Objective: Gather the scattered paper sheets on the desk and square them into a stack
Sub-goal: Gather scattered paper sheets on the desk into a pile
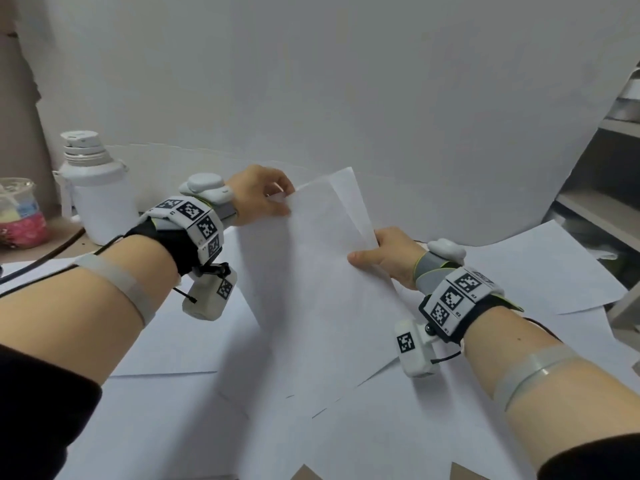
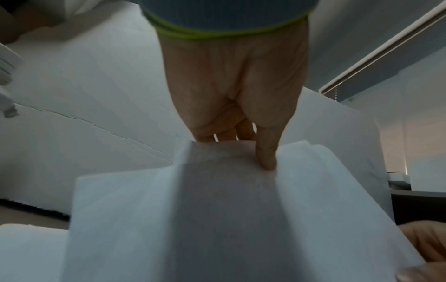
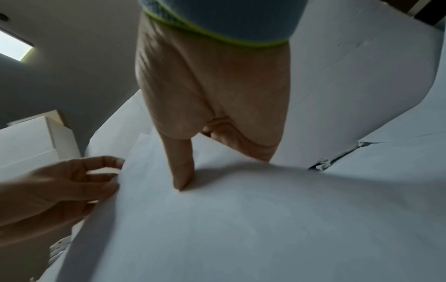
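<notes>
A bundle of white paper sheets point(image 1: 322, 289) stands tilted over the desk, its lower edge down near other sheets. My left hand point(image 1: 266, 199) pinches its upper left edge, thumb on the near face point(image 2: 265, 156) and fingers behind. My right hand point(image 1: 384, 254) grips the right edge, thumb pressed on the front point(image 3: 183, 171), fingers hidden behind the paper. In the bundle point(image 2: 217, 219) one sheet sticks up above the rest at the top corner. More loose sheets point(image 1: 173, 393) lie flat and overlapping across the desk, one at the right point(image 1: 540, 268).
A white flask point(image 1: 95, 188) stands at the back left, next to a colourful cup point(image 1: 20, 213). A black cable point(image 1: 45, 265) runs along the left. Grey shelving point(image 1: 609, 174) rises on the right. A big white sheet covers the wall behind.
</notes>
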`<move>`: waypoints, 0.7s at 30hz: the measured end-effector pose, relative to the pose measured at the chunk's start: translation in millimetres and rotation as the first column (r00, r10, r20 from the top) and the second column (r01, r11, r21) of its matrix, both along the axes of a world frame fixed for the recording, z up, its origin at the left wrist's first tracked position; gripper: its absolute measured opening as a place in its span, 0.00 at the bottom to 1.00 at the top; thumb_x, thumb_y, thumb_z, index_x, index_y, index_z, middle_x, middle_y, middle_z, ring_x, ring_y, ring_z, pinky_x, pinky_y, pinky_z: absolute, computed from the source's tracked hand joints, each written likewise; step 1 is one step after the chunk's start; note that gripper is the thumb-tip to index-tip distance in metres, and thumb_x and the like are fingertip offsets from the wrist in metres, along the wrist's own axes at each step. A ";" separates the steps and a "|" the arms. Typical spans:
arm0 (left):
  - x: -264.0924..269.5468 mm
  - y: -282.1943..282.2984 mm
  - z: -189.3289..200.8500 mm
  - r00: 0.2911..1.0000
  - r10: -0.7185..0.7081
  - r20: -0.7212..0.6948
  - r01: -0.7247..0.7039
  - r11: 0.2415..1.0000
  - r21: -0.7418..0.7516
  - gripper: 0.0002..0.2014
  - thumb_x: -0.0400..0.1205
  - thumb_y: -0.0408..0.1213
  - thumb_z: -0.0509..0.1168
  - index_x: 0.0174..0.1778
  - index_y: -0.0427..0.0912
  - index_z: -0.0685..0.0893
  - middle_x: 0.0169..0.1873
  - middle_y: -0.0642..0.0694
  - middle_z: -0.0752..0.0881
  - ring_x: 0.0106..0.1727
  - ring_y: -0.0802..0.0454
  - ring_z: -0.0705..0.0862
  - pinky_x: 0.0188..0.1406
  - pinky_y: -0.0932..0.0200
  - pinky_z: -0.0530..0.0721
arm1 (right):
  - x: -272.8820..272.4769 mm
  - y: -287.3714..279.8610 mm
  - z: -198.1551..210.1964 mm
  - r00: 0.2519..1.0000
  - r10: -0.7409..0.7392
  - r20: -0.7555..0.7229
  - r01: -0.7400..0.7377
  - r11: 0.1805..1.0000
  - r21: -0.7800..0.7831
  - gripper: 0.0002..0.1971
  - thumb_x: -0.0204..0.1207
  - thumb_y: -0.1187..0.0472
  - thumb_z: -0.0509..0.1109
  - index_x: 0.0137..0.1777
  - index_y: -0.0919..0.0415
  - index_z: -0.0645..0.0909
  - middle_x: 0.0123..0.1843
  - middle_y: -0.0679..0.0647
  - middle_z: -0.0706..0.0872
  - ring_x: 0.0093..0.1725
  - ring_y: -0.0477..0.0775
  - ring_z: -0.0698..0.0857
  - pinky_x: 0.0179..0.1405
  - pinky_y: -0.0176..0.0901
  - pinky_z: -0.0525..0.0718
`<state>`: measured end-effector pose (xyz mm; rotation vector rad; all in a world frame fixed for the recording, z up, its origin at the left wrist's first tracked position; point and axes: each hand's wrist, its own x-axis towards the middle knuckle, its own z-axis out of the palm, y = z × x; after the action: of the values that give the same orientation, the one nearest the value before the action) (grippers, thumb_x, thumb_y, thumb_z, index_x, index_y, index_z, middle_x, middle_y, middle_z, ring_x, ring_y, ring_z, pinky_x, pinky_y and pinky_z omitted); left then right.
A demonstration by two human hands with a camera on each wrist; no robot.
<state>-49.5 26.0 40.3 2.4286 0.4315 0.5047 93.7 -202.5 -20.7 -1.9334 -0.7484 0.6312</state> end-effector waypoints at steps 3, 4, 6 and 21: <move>-4.3 0.8 -10.6 0.978 0.087 0.191 -0.074 0.994 -0.076 0.26 0.74 0.31 0.77 0.64 0.55 0.78 0.49 0.50 0.85 0.46 0.50 0.83 0.49 0.57 0.83 | -0.9 -1.9 -2.8 0.993 -0.091 0.071 0.085 0.993 0.083 0.11 0.70 0.63 0.81 0.52 0.61 0.89 0.49 0.56 0.93 0.50 0.60 0.92 0.57 0.57 0.89; -7.5 2.4 -16.7 0.950 0.162 0.265 -0.144 0.986 -0.086 0.31 0.72 0.34 0.78 0.70 0.53 0.75 0.54 0.49 0.83 0.50 0.50 0.82 0.52 0.55 0.83 | -0.8 -3.2 -3.1 0.989 -0.132 0.067 0.123 0.985 0.122 0.11 0.70 0.63 0.81 0.52 0.61 0.89 0.49 0.56 0.93 0.50 0.60 0.92 0.56 0.56 0.90; -13.3 8.3 -33.0 0.891 0.321 0.320 -0.266 0.942 -0.205 0.41 0.67 0.45 0.82 0.75 0.48 0.71 0.61 0.48 0.80 0.57 0.49 0.81 0.58 0.52 0.81 | -2.7 -6.3 -0.6 0.979 -0.201 0.017 0.193 0.957 0.215 0.12 0.69 0.65 0.82 0.53 0.63 0.89 0.49 0.57 0.93 0.48 0.59 0.92 0.56 0.57 0.90; -24.4 -43.2 -101.1 0.957 0.275 0.089 -0.055 0.477 -0.877 0.22 0.74 0.27 0.77 0.65 0.31 0.84 0.58 0.36 0.90 0.58 0.36 0.89 0.66 0.37 0.83 | -8.7 -5.3 7.8 0.901 -0.411 -0.140 0.434 0.870 0.235 0.25 0.64 0.50 0.85 0.55 0.62 0.84 0.51 0.59 0.92 0.52 0.60 0.92 0.55 0.60 0.90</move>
<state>-73.9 -17.2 -60.8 1.3066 0.6410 0.4653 85.0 -207.8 -12.9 -1.7345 -0.3125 0.3206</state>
